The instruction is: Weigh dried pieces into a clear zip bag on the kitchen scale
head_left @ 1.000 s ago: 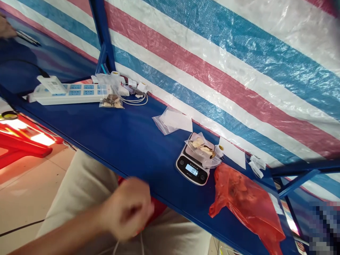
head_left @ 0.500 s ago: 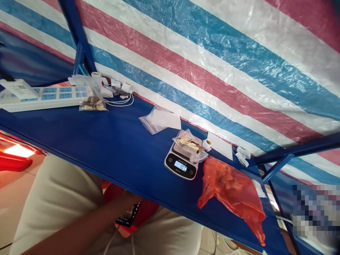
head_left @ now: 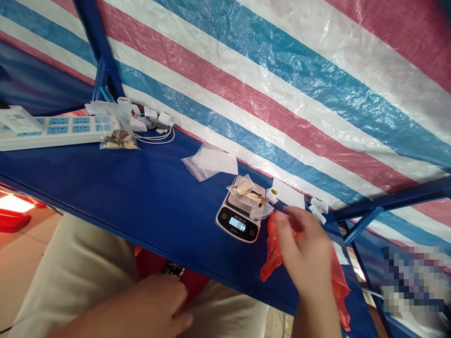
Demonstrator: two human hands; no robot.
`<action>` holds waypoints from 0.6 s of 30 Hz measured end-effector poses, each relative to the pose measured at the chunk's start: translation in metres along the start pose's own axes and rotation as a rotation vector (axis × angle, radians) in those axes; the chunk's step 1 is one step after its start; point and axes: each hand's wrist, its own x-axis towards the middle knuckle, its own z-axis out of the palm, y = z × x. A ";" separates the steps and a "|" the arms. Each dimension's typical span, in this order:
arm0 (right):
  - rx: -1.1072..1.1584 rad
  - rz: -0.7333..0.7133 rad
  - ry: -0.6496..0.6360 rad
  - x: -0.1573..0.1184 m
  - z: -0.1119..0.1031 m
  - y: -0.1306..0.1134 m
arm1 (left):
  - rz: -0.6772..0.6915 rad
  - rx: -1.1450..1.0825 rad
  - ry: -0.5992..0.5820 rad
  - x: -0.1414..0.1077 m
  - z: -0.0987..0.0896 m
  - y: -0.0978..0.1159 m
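Right hand (head_left: 305, 251) over the red plastic bag (head_left: 271, 256) — left hand (head_left: 151, 305) low and well away

Red plastic bag flat on the blue tabletop (head_left: 105, 173), just beside the digital scale (head_left: 237, 224) and its clear bag (head_left: 246, 195) of pale pieces; long axis running down and to the right, away from the scale. Right hand much the nearer, fingers (head_left: 287, 234) curled in at the bag's upper part, a pinch or only a touch impossible to tell through the blur. Left hand loosely curled, not spread, beside a black device (head_left: 172, 268) above the beige trousers (head_left: 73, 267), any grip on it unclear. Half a second earlier — no hand over the bag, its whole length bare.
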 end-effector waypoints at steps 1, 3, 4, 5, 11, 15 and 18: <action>-0.059 0.016 -0.071 0.011 0.014 0.003 | 0.064 -0.004 -0.107 -0.001 -0.023 0.017; -0.152 -0.004 -0.149 0.030 0.040 0.009 | 0.180 -0.075 -0.095 0.016 -0.070 0.046; -0.170 -0.033 -0.177 0.037 0.052 0.012 | 0.271 -0.124 0.009 0.035 -0.091 0.056; -0.173 -0.067 -0.195 0.042 0.061 0.014 | 0.350 -0.163 0.185 0.058 -0.109 0.062; -0.070 -0.139 -0.235 0.045 0.078 0.019 | 0.433 -0.237 0.915 0.194 -0.129 0.029; 0.007 -0.162 -0.223 0.044 0.073 0.015 | 0.507 -0.043 0.855 0.212 -0.102 -0.001; 0.091 -0.110 -0.127 0.042 0.060 0.010 | 0.590 0.059 0.833 0.210 -0.094 -0.005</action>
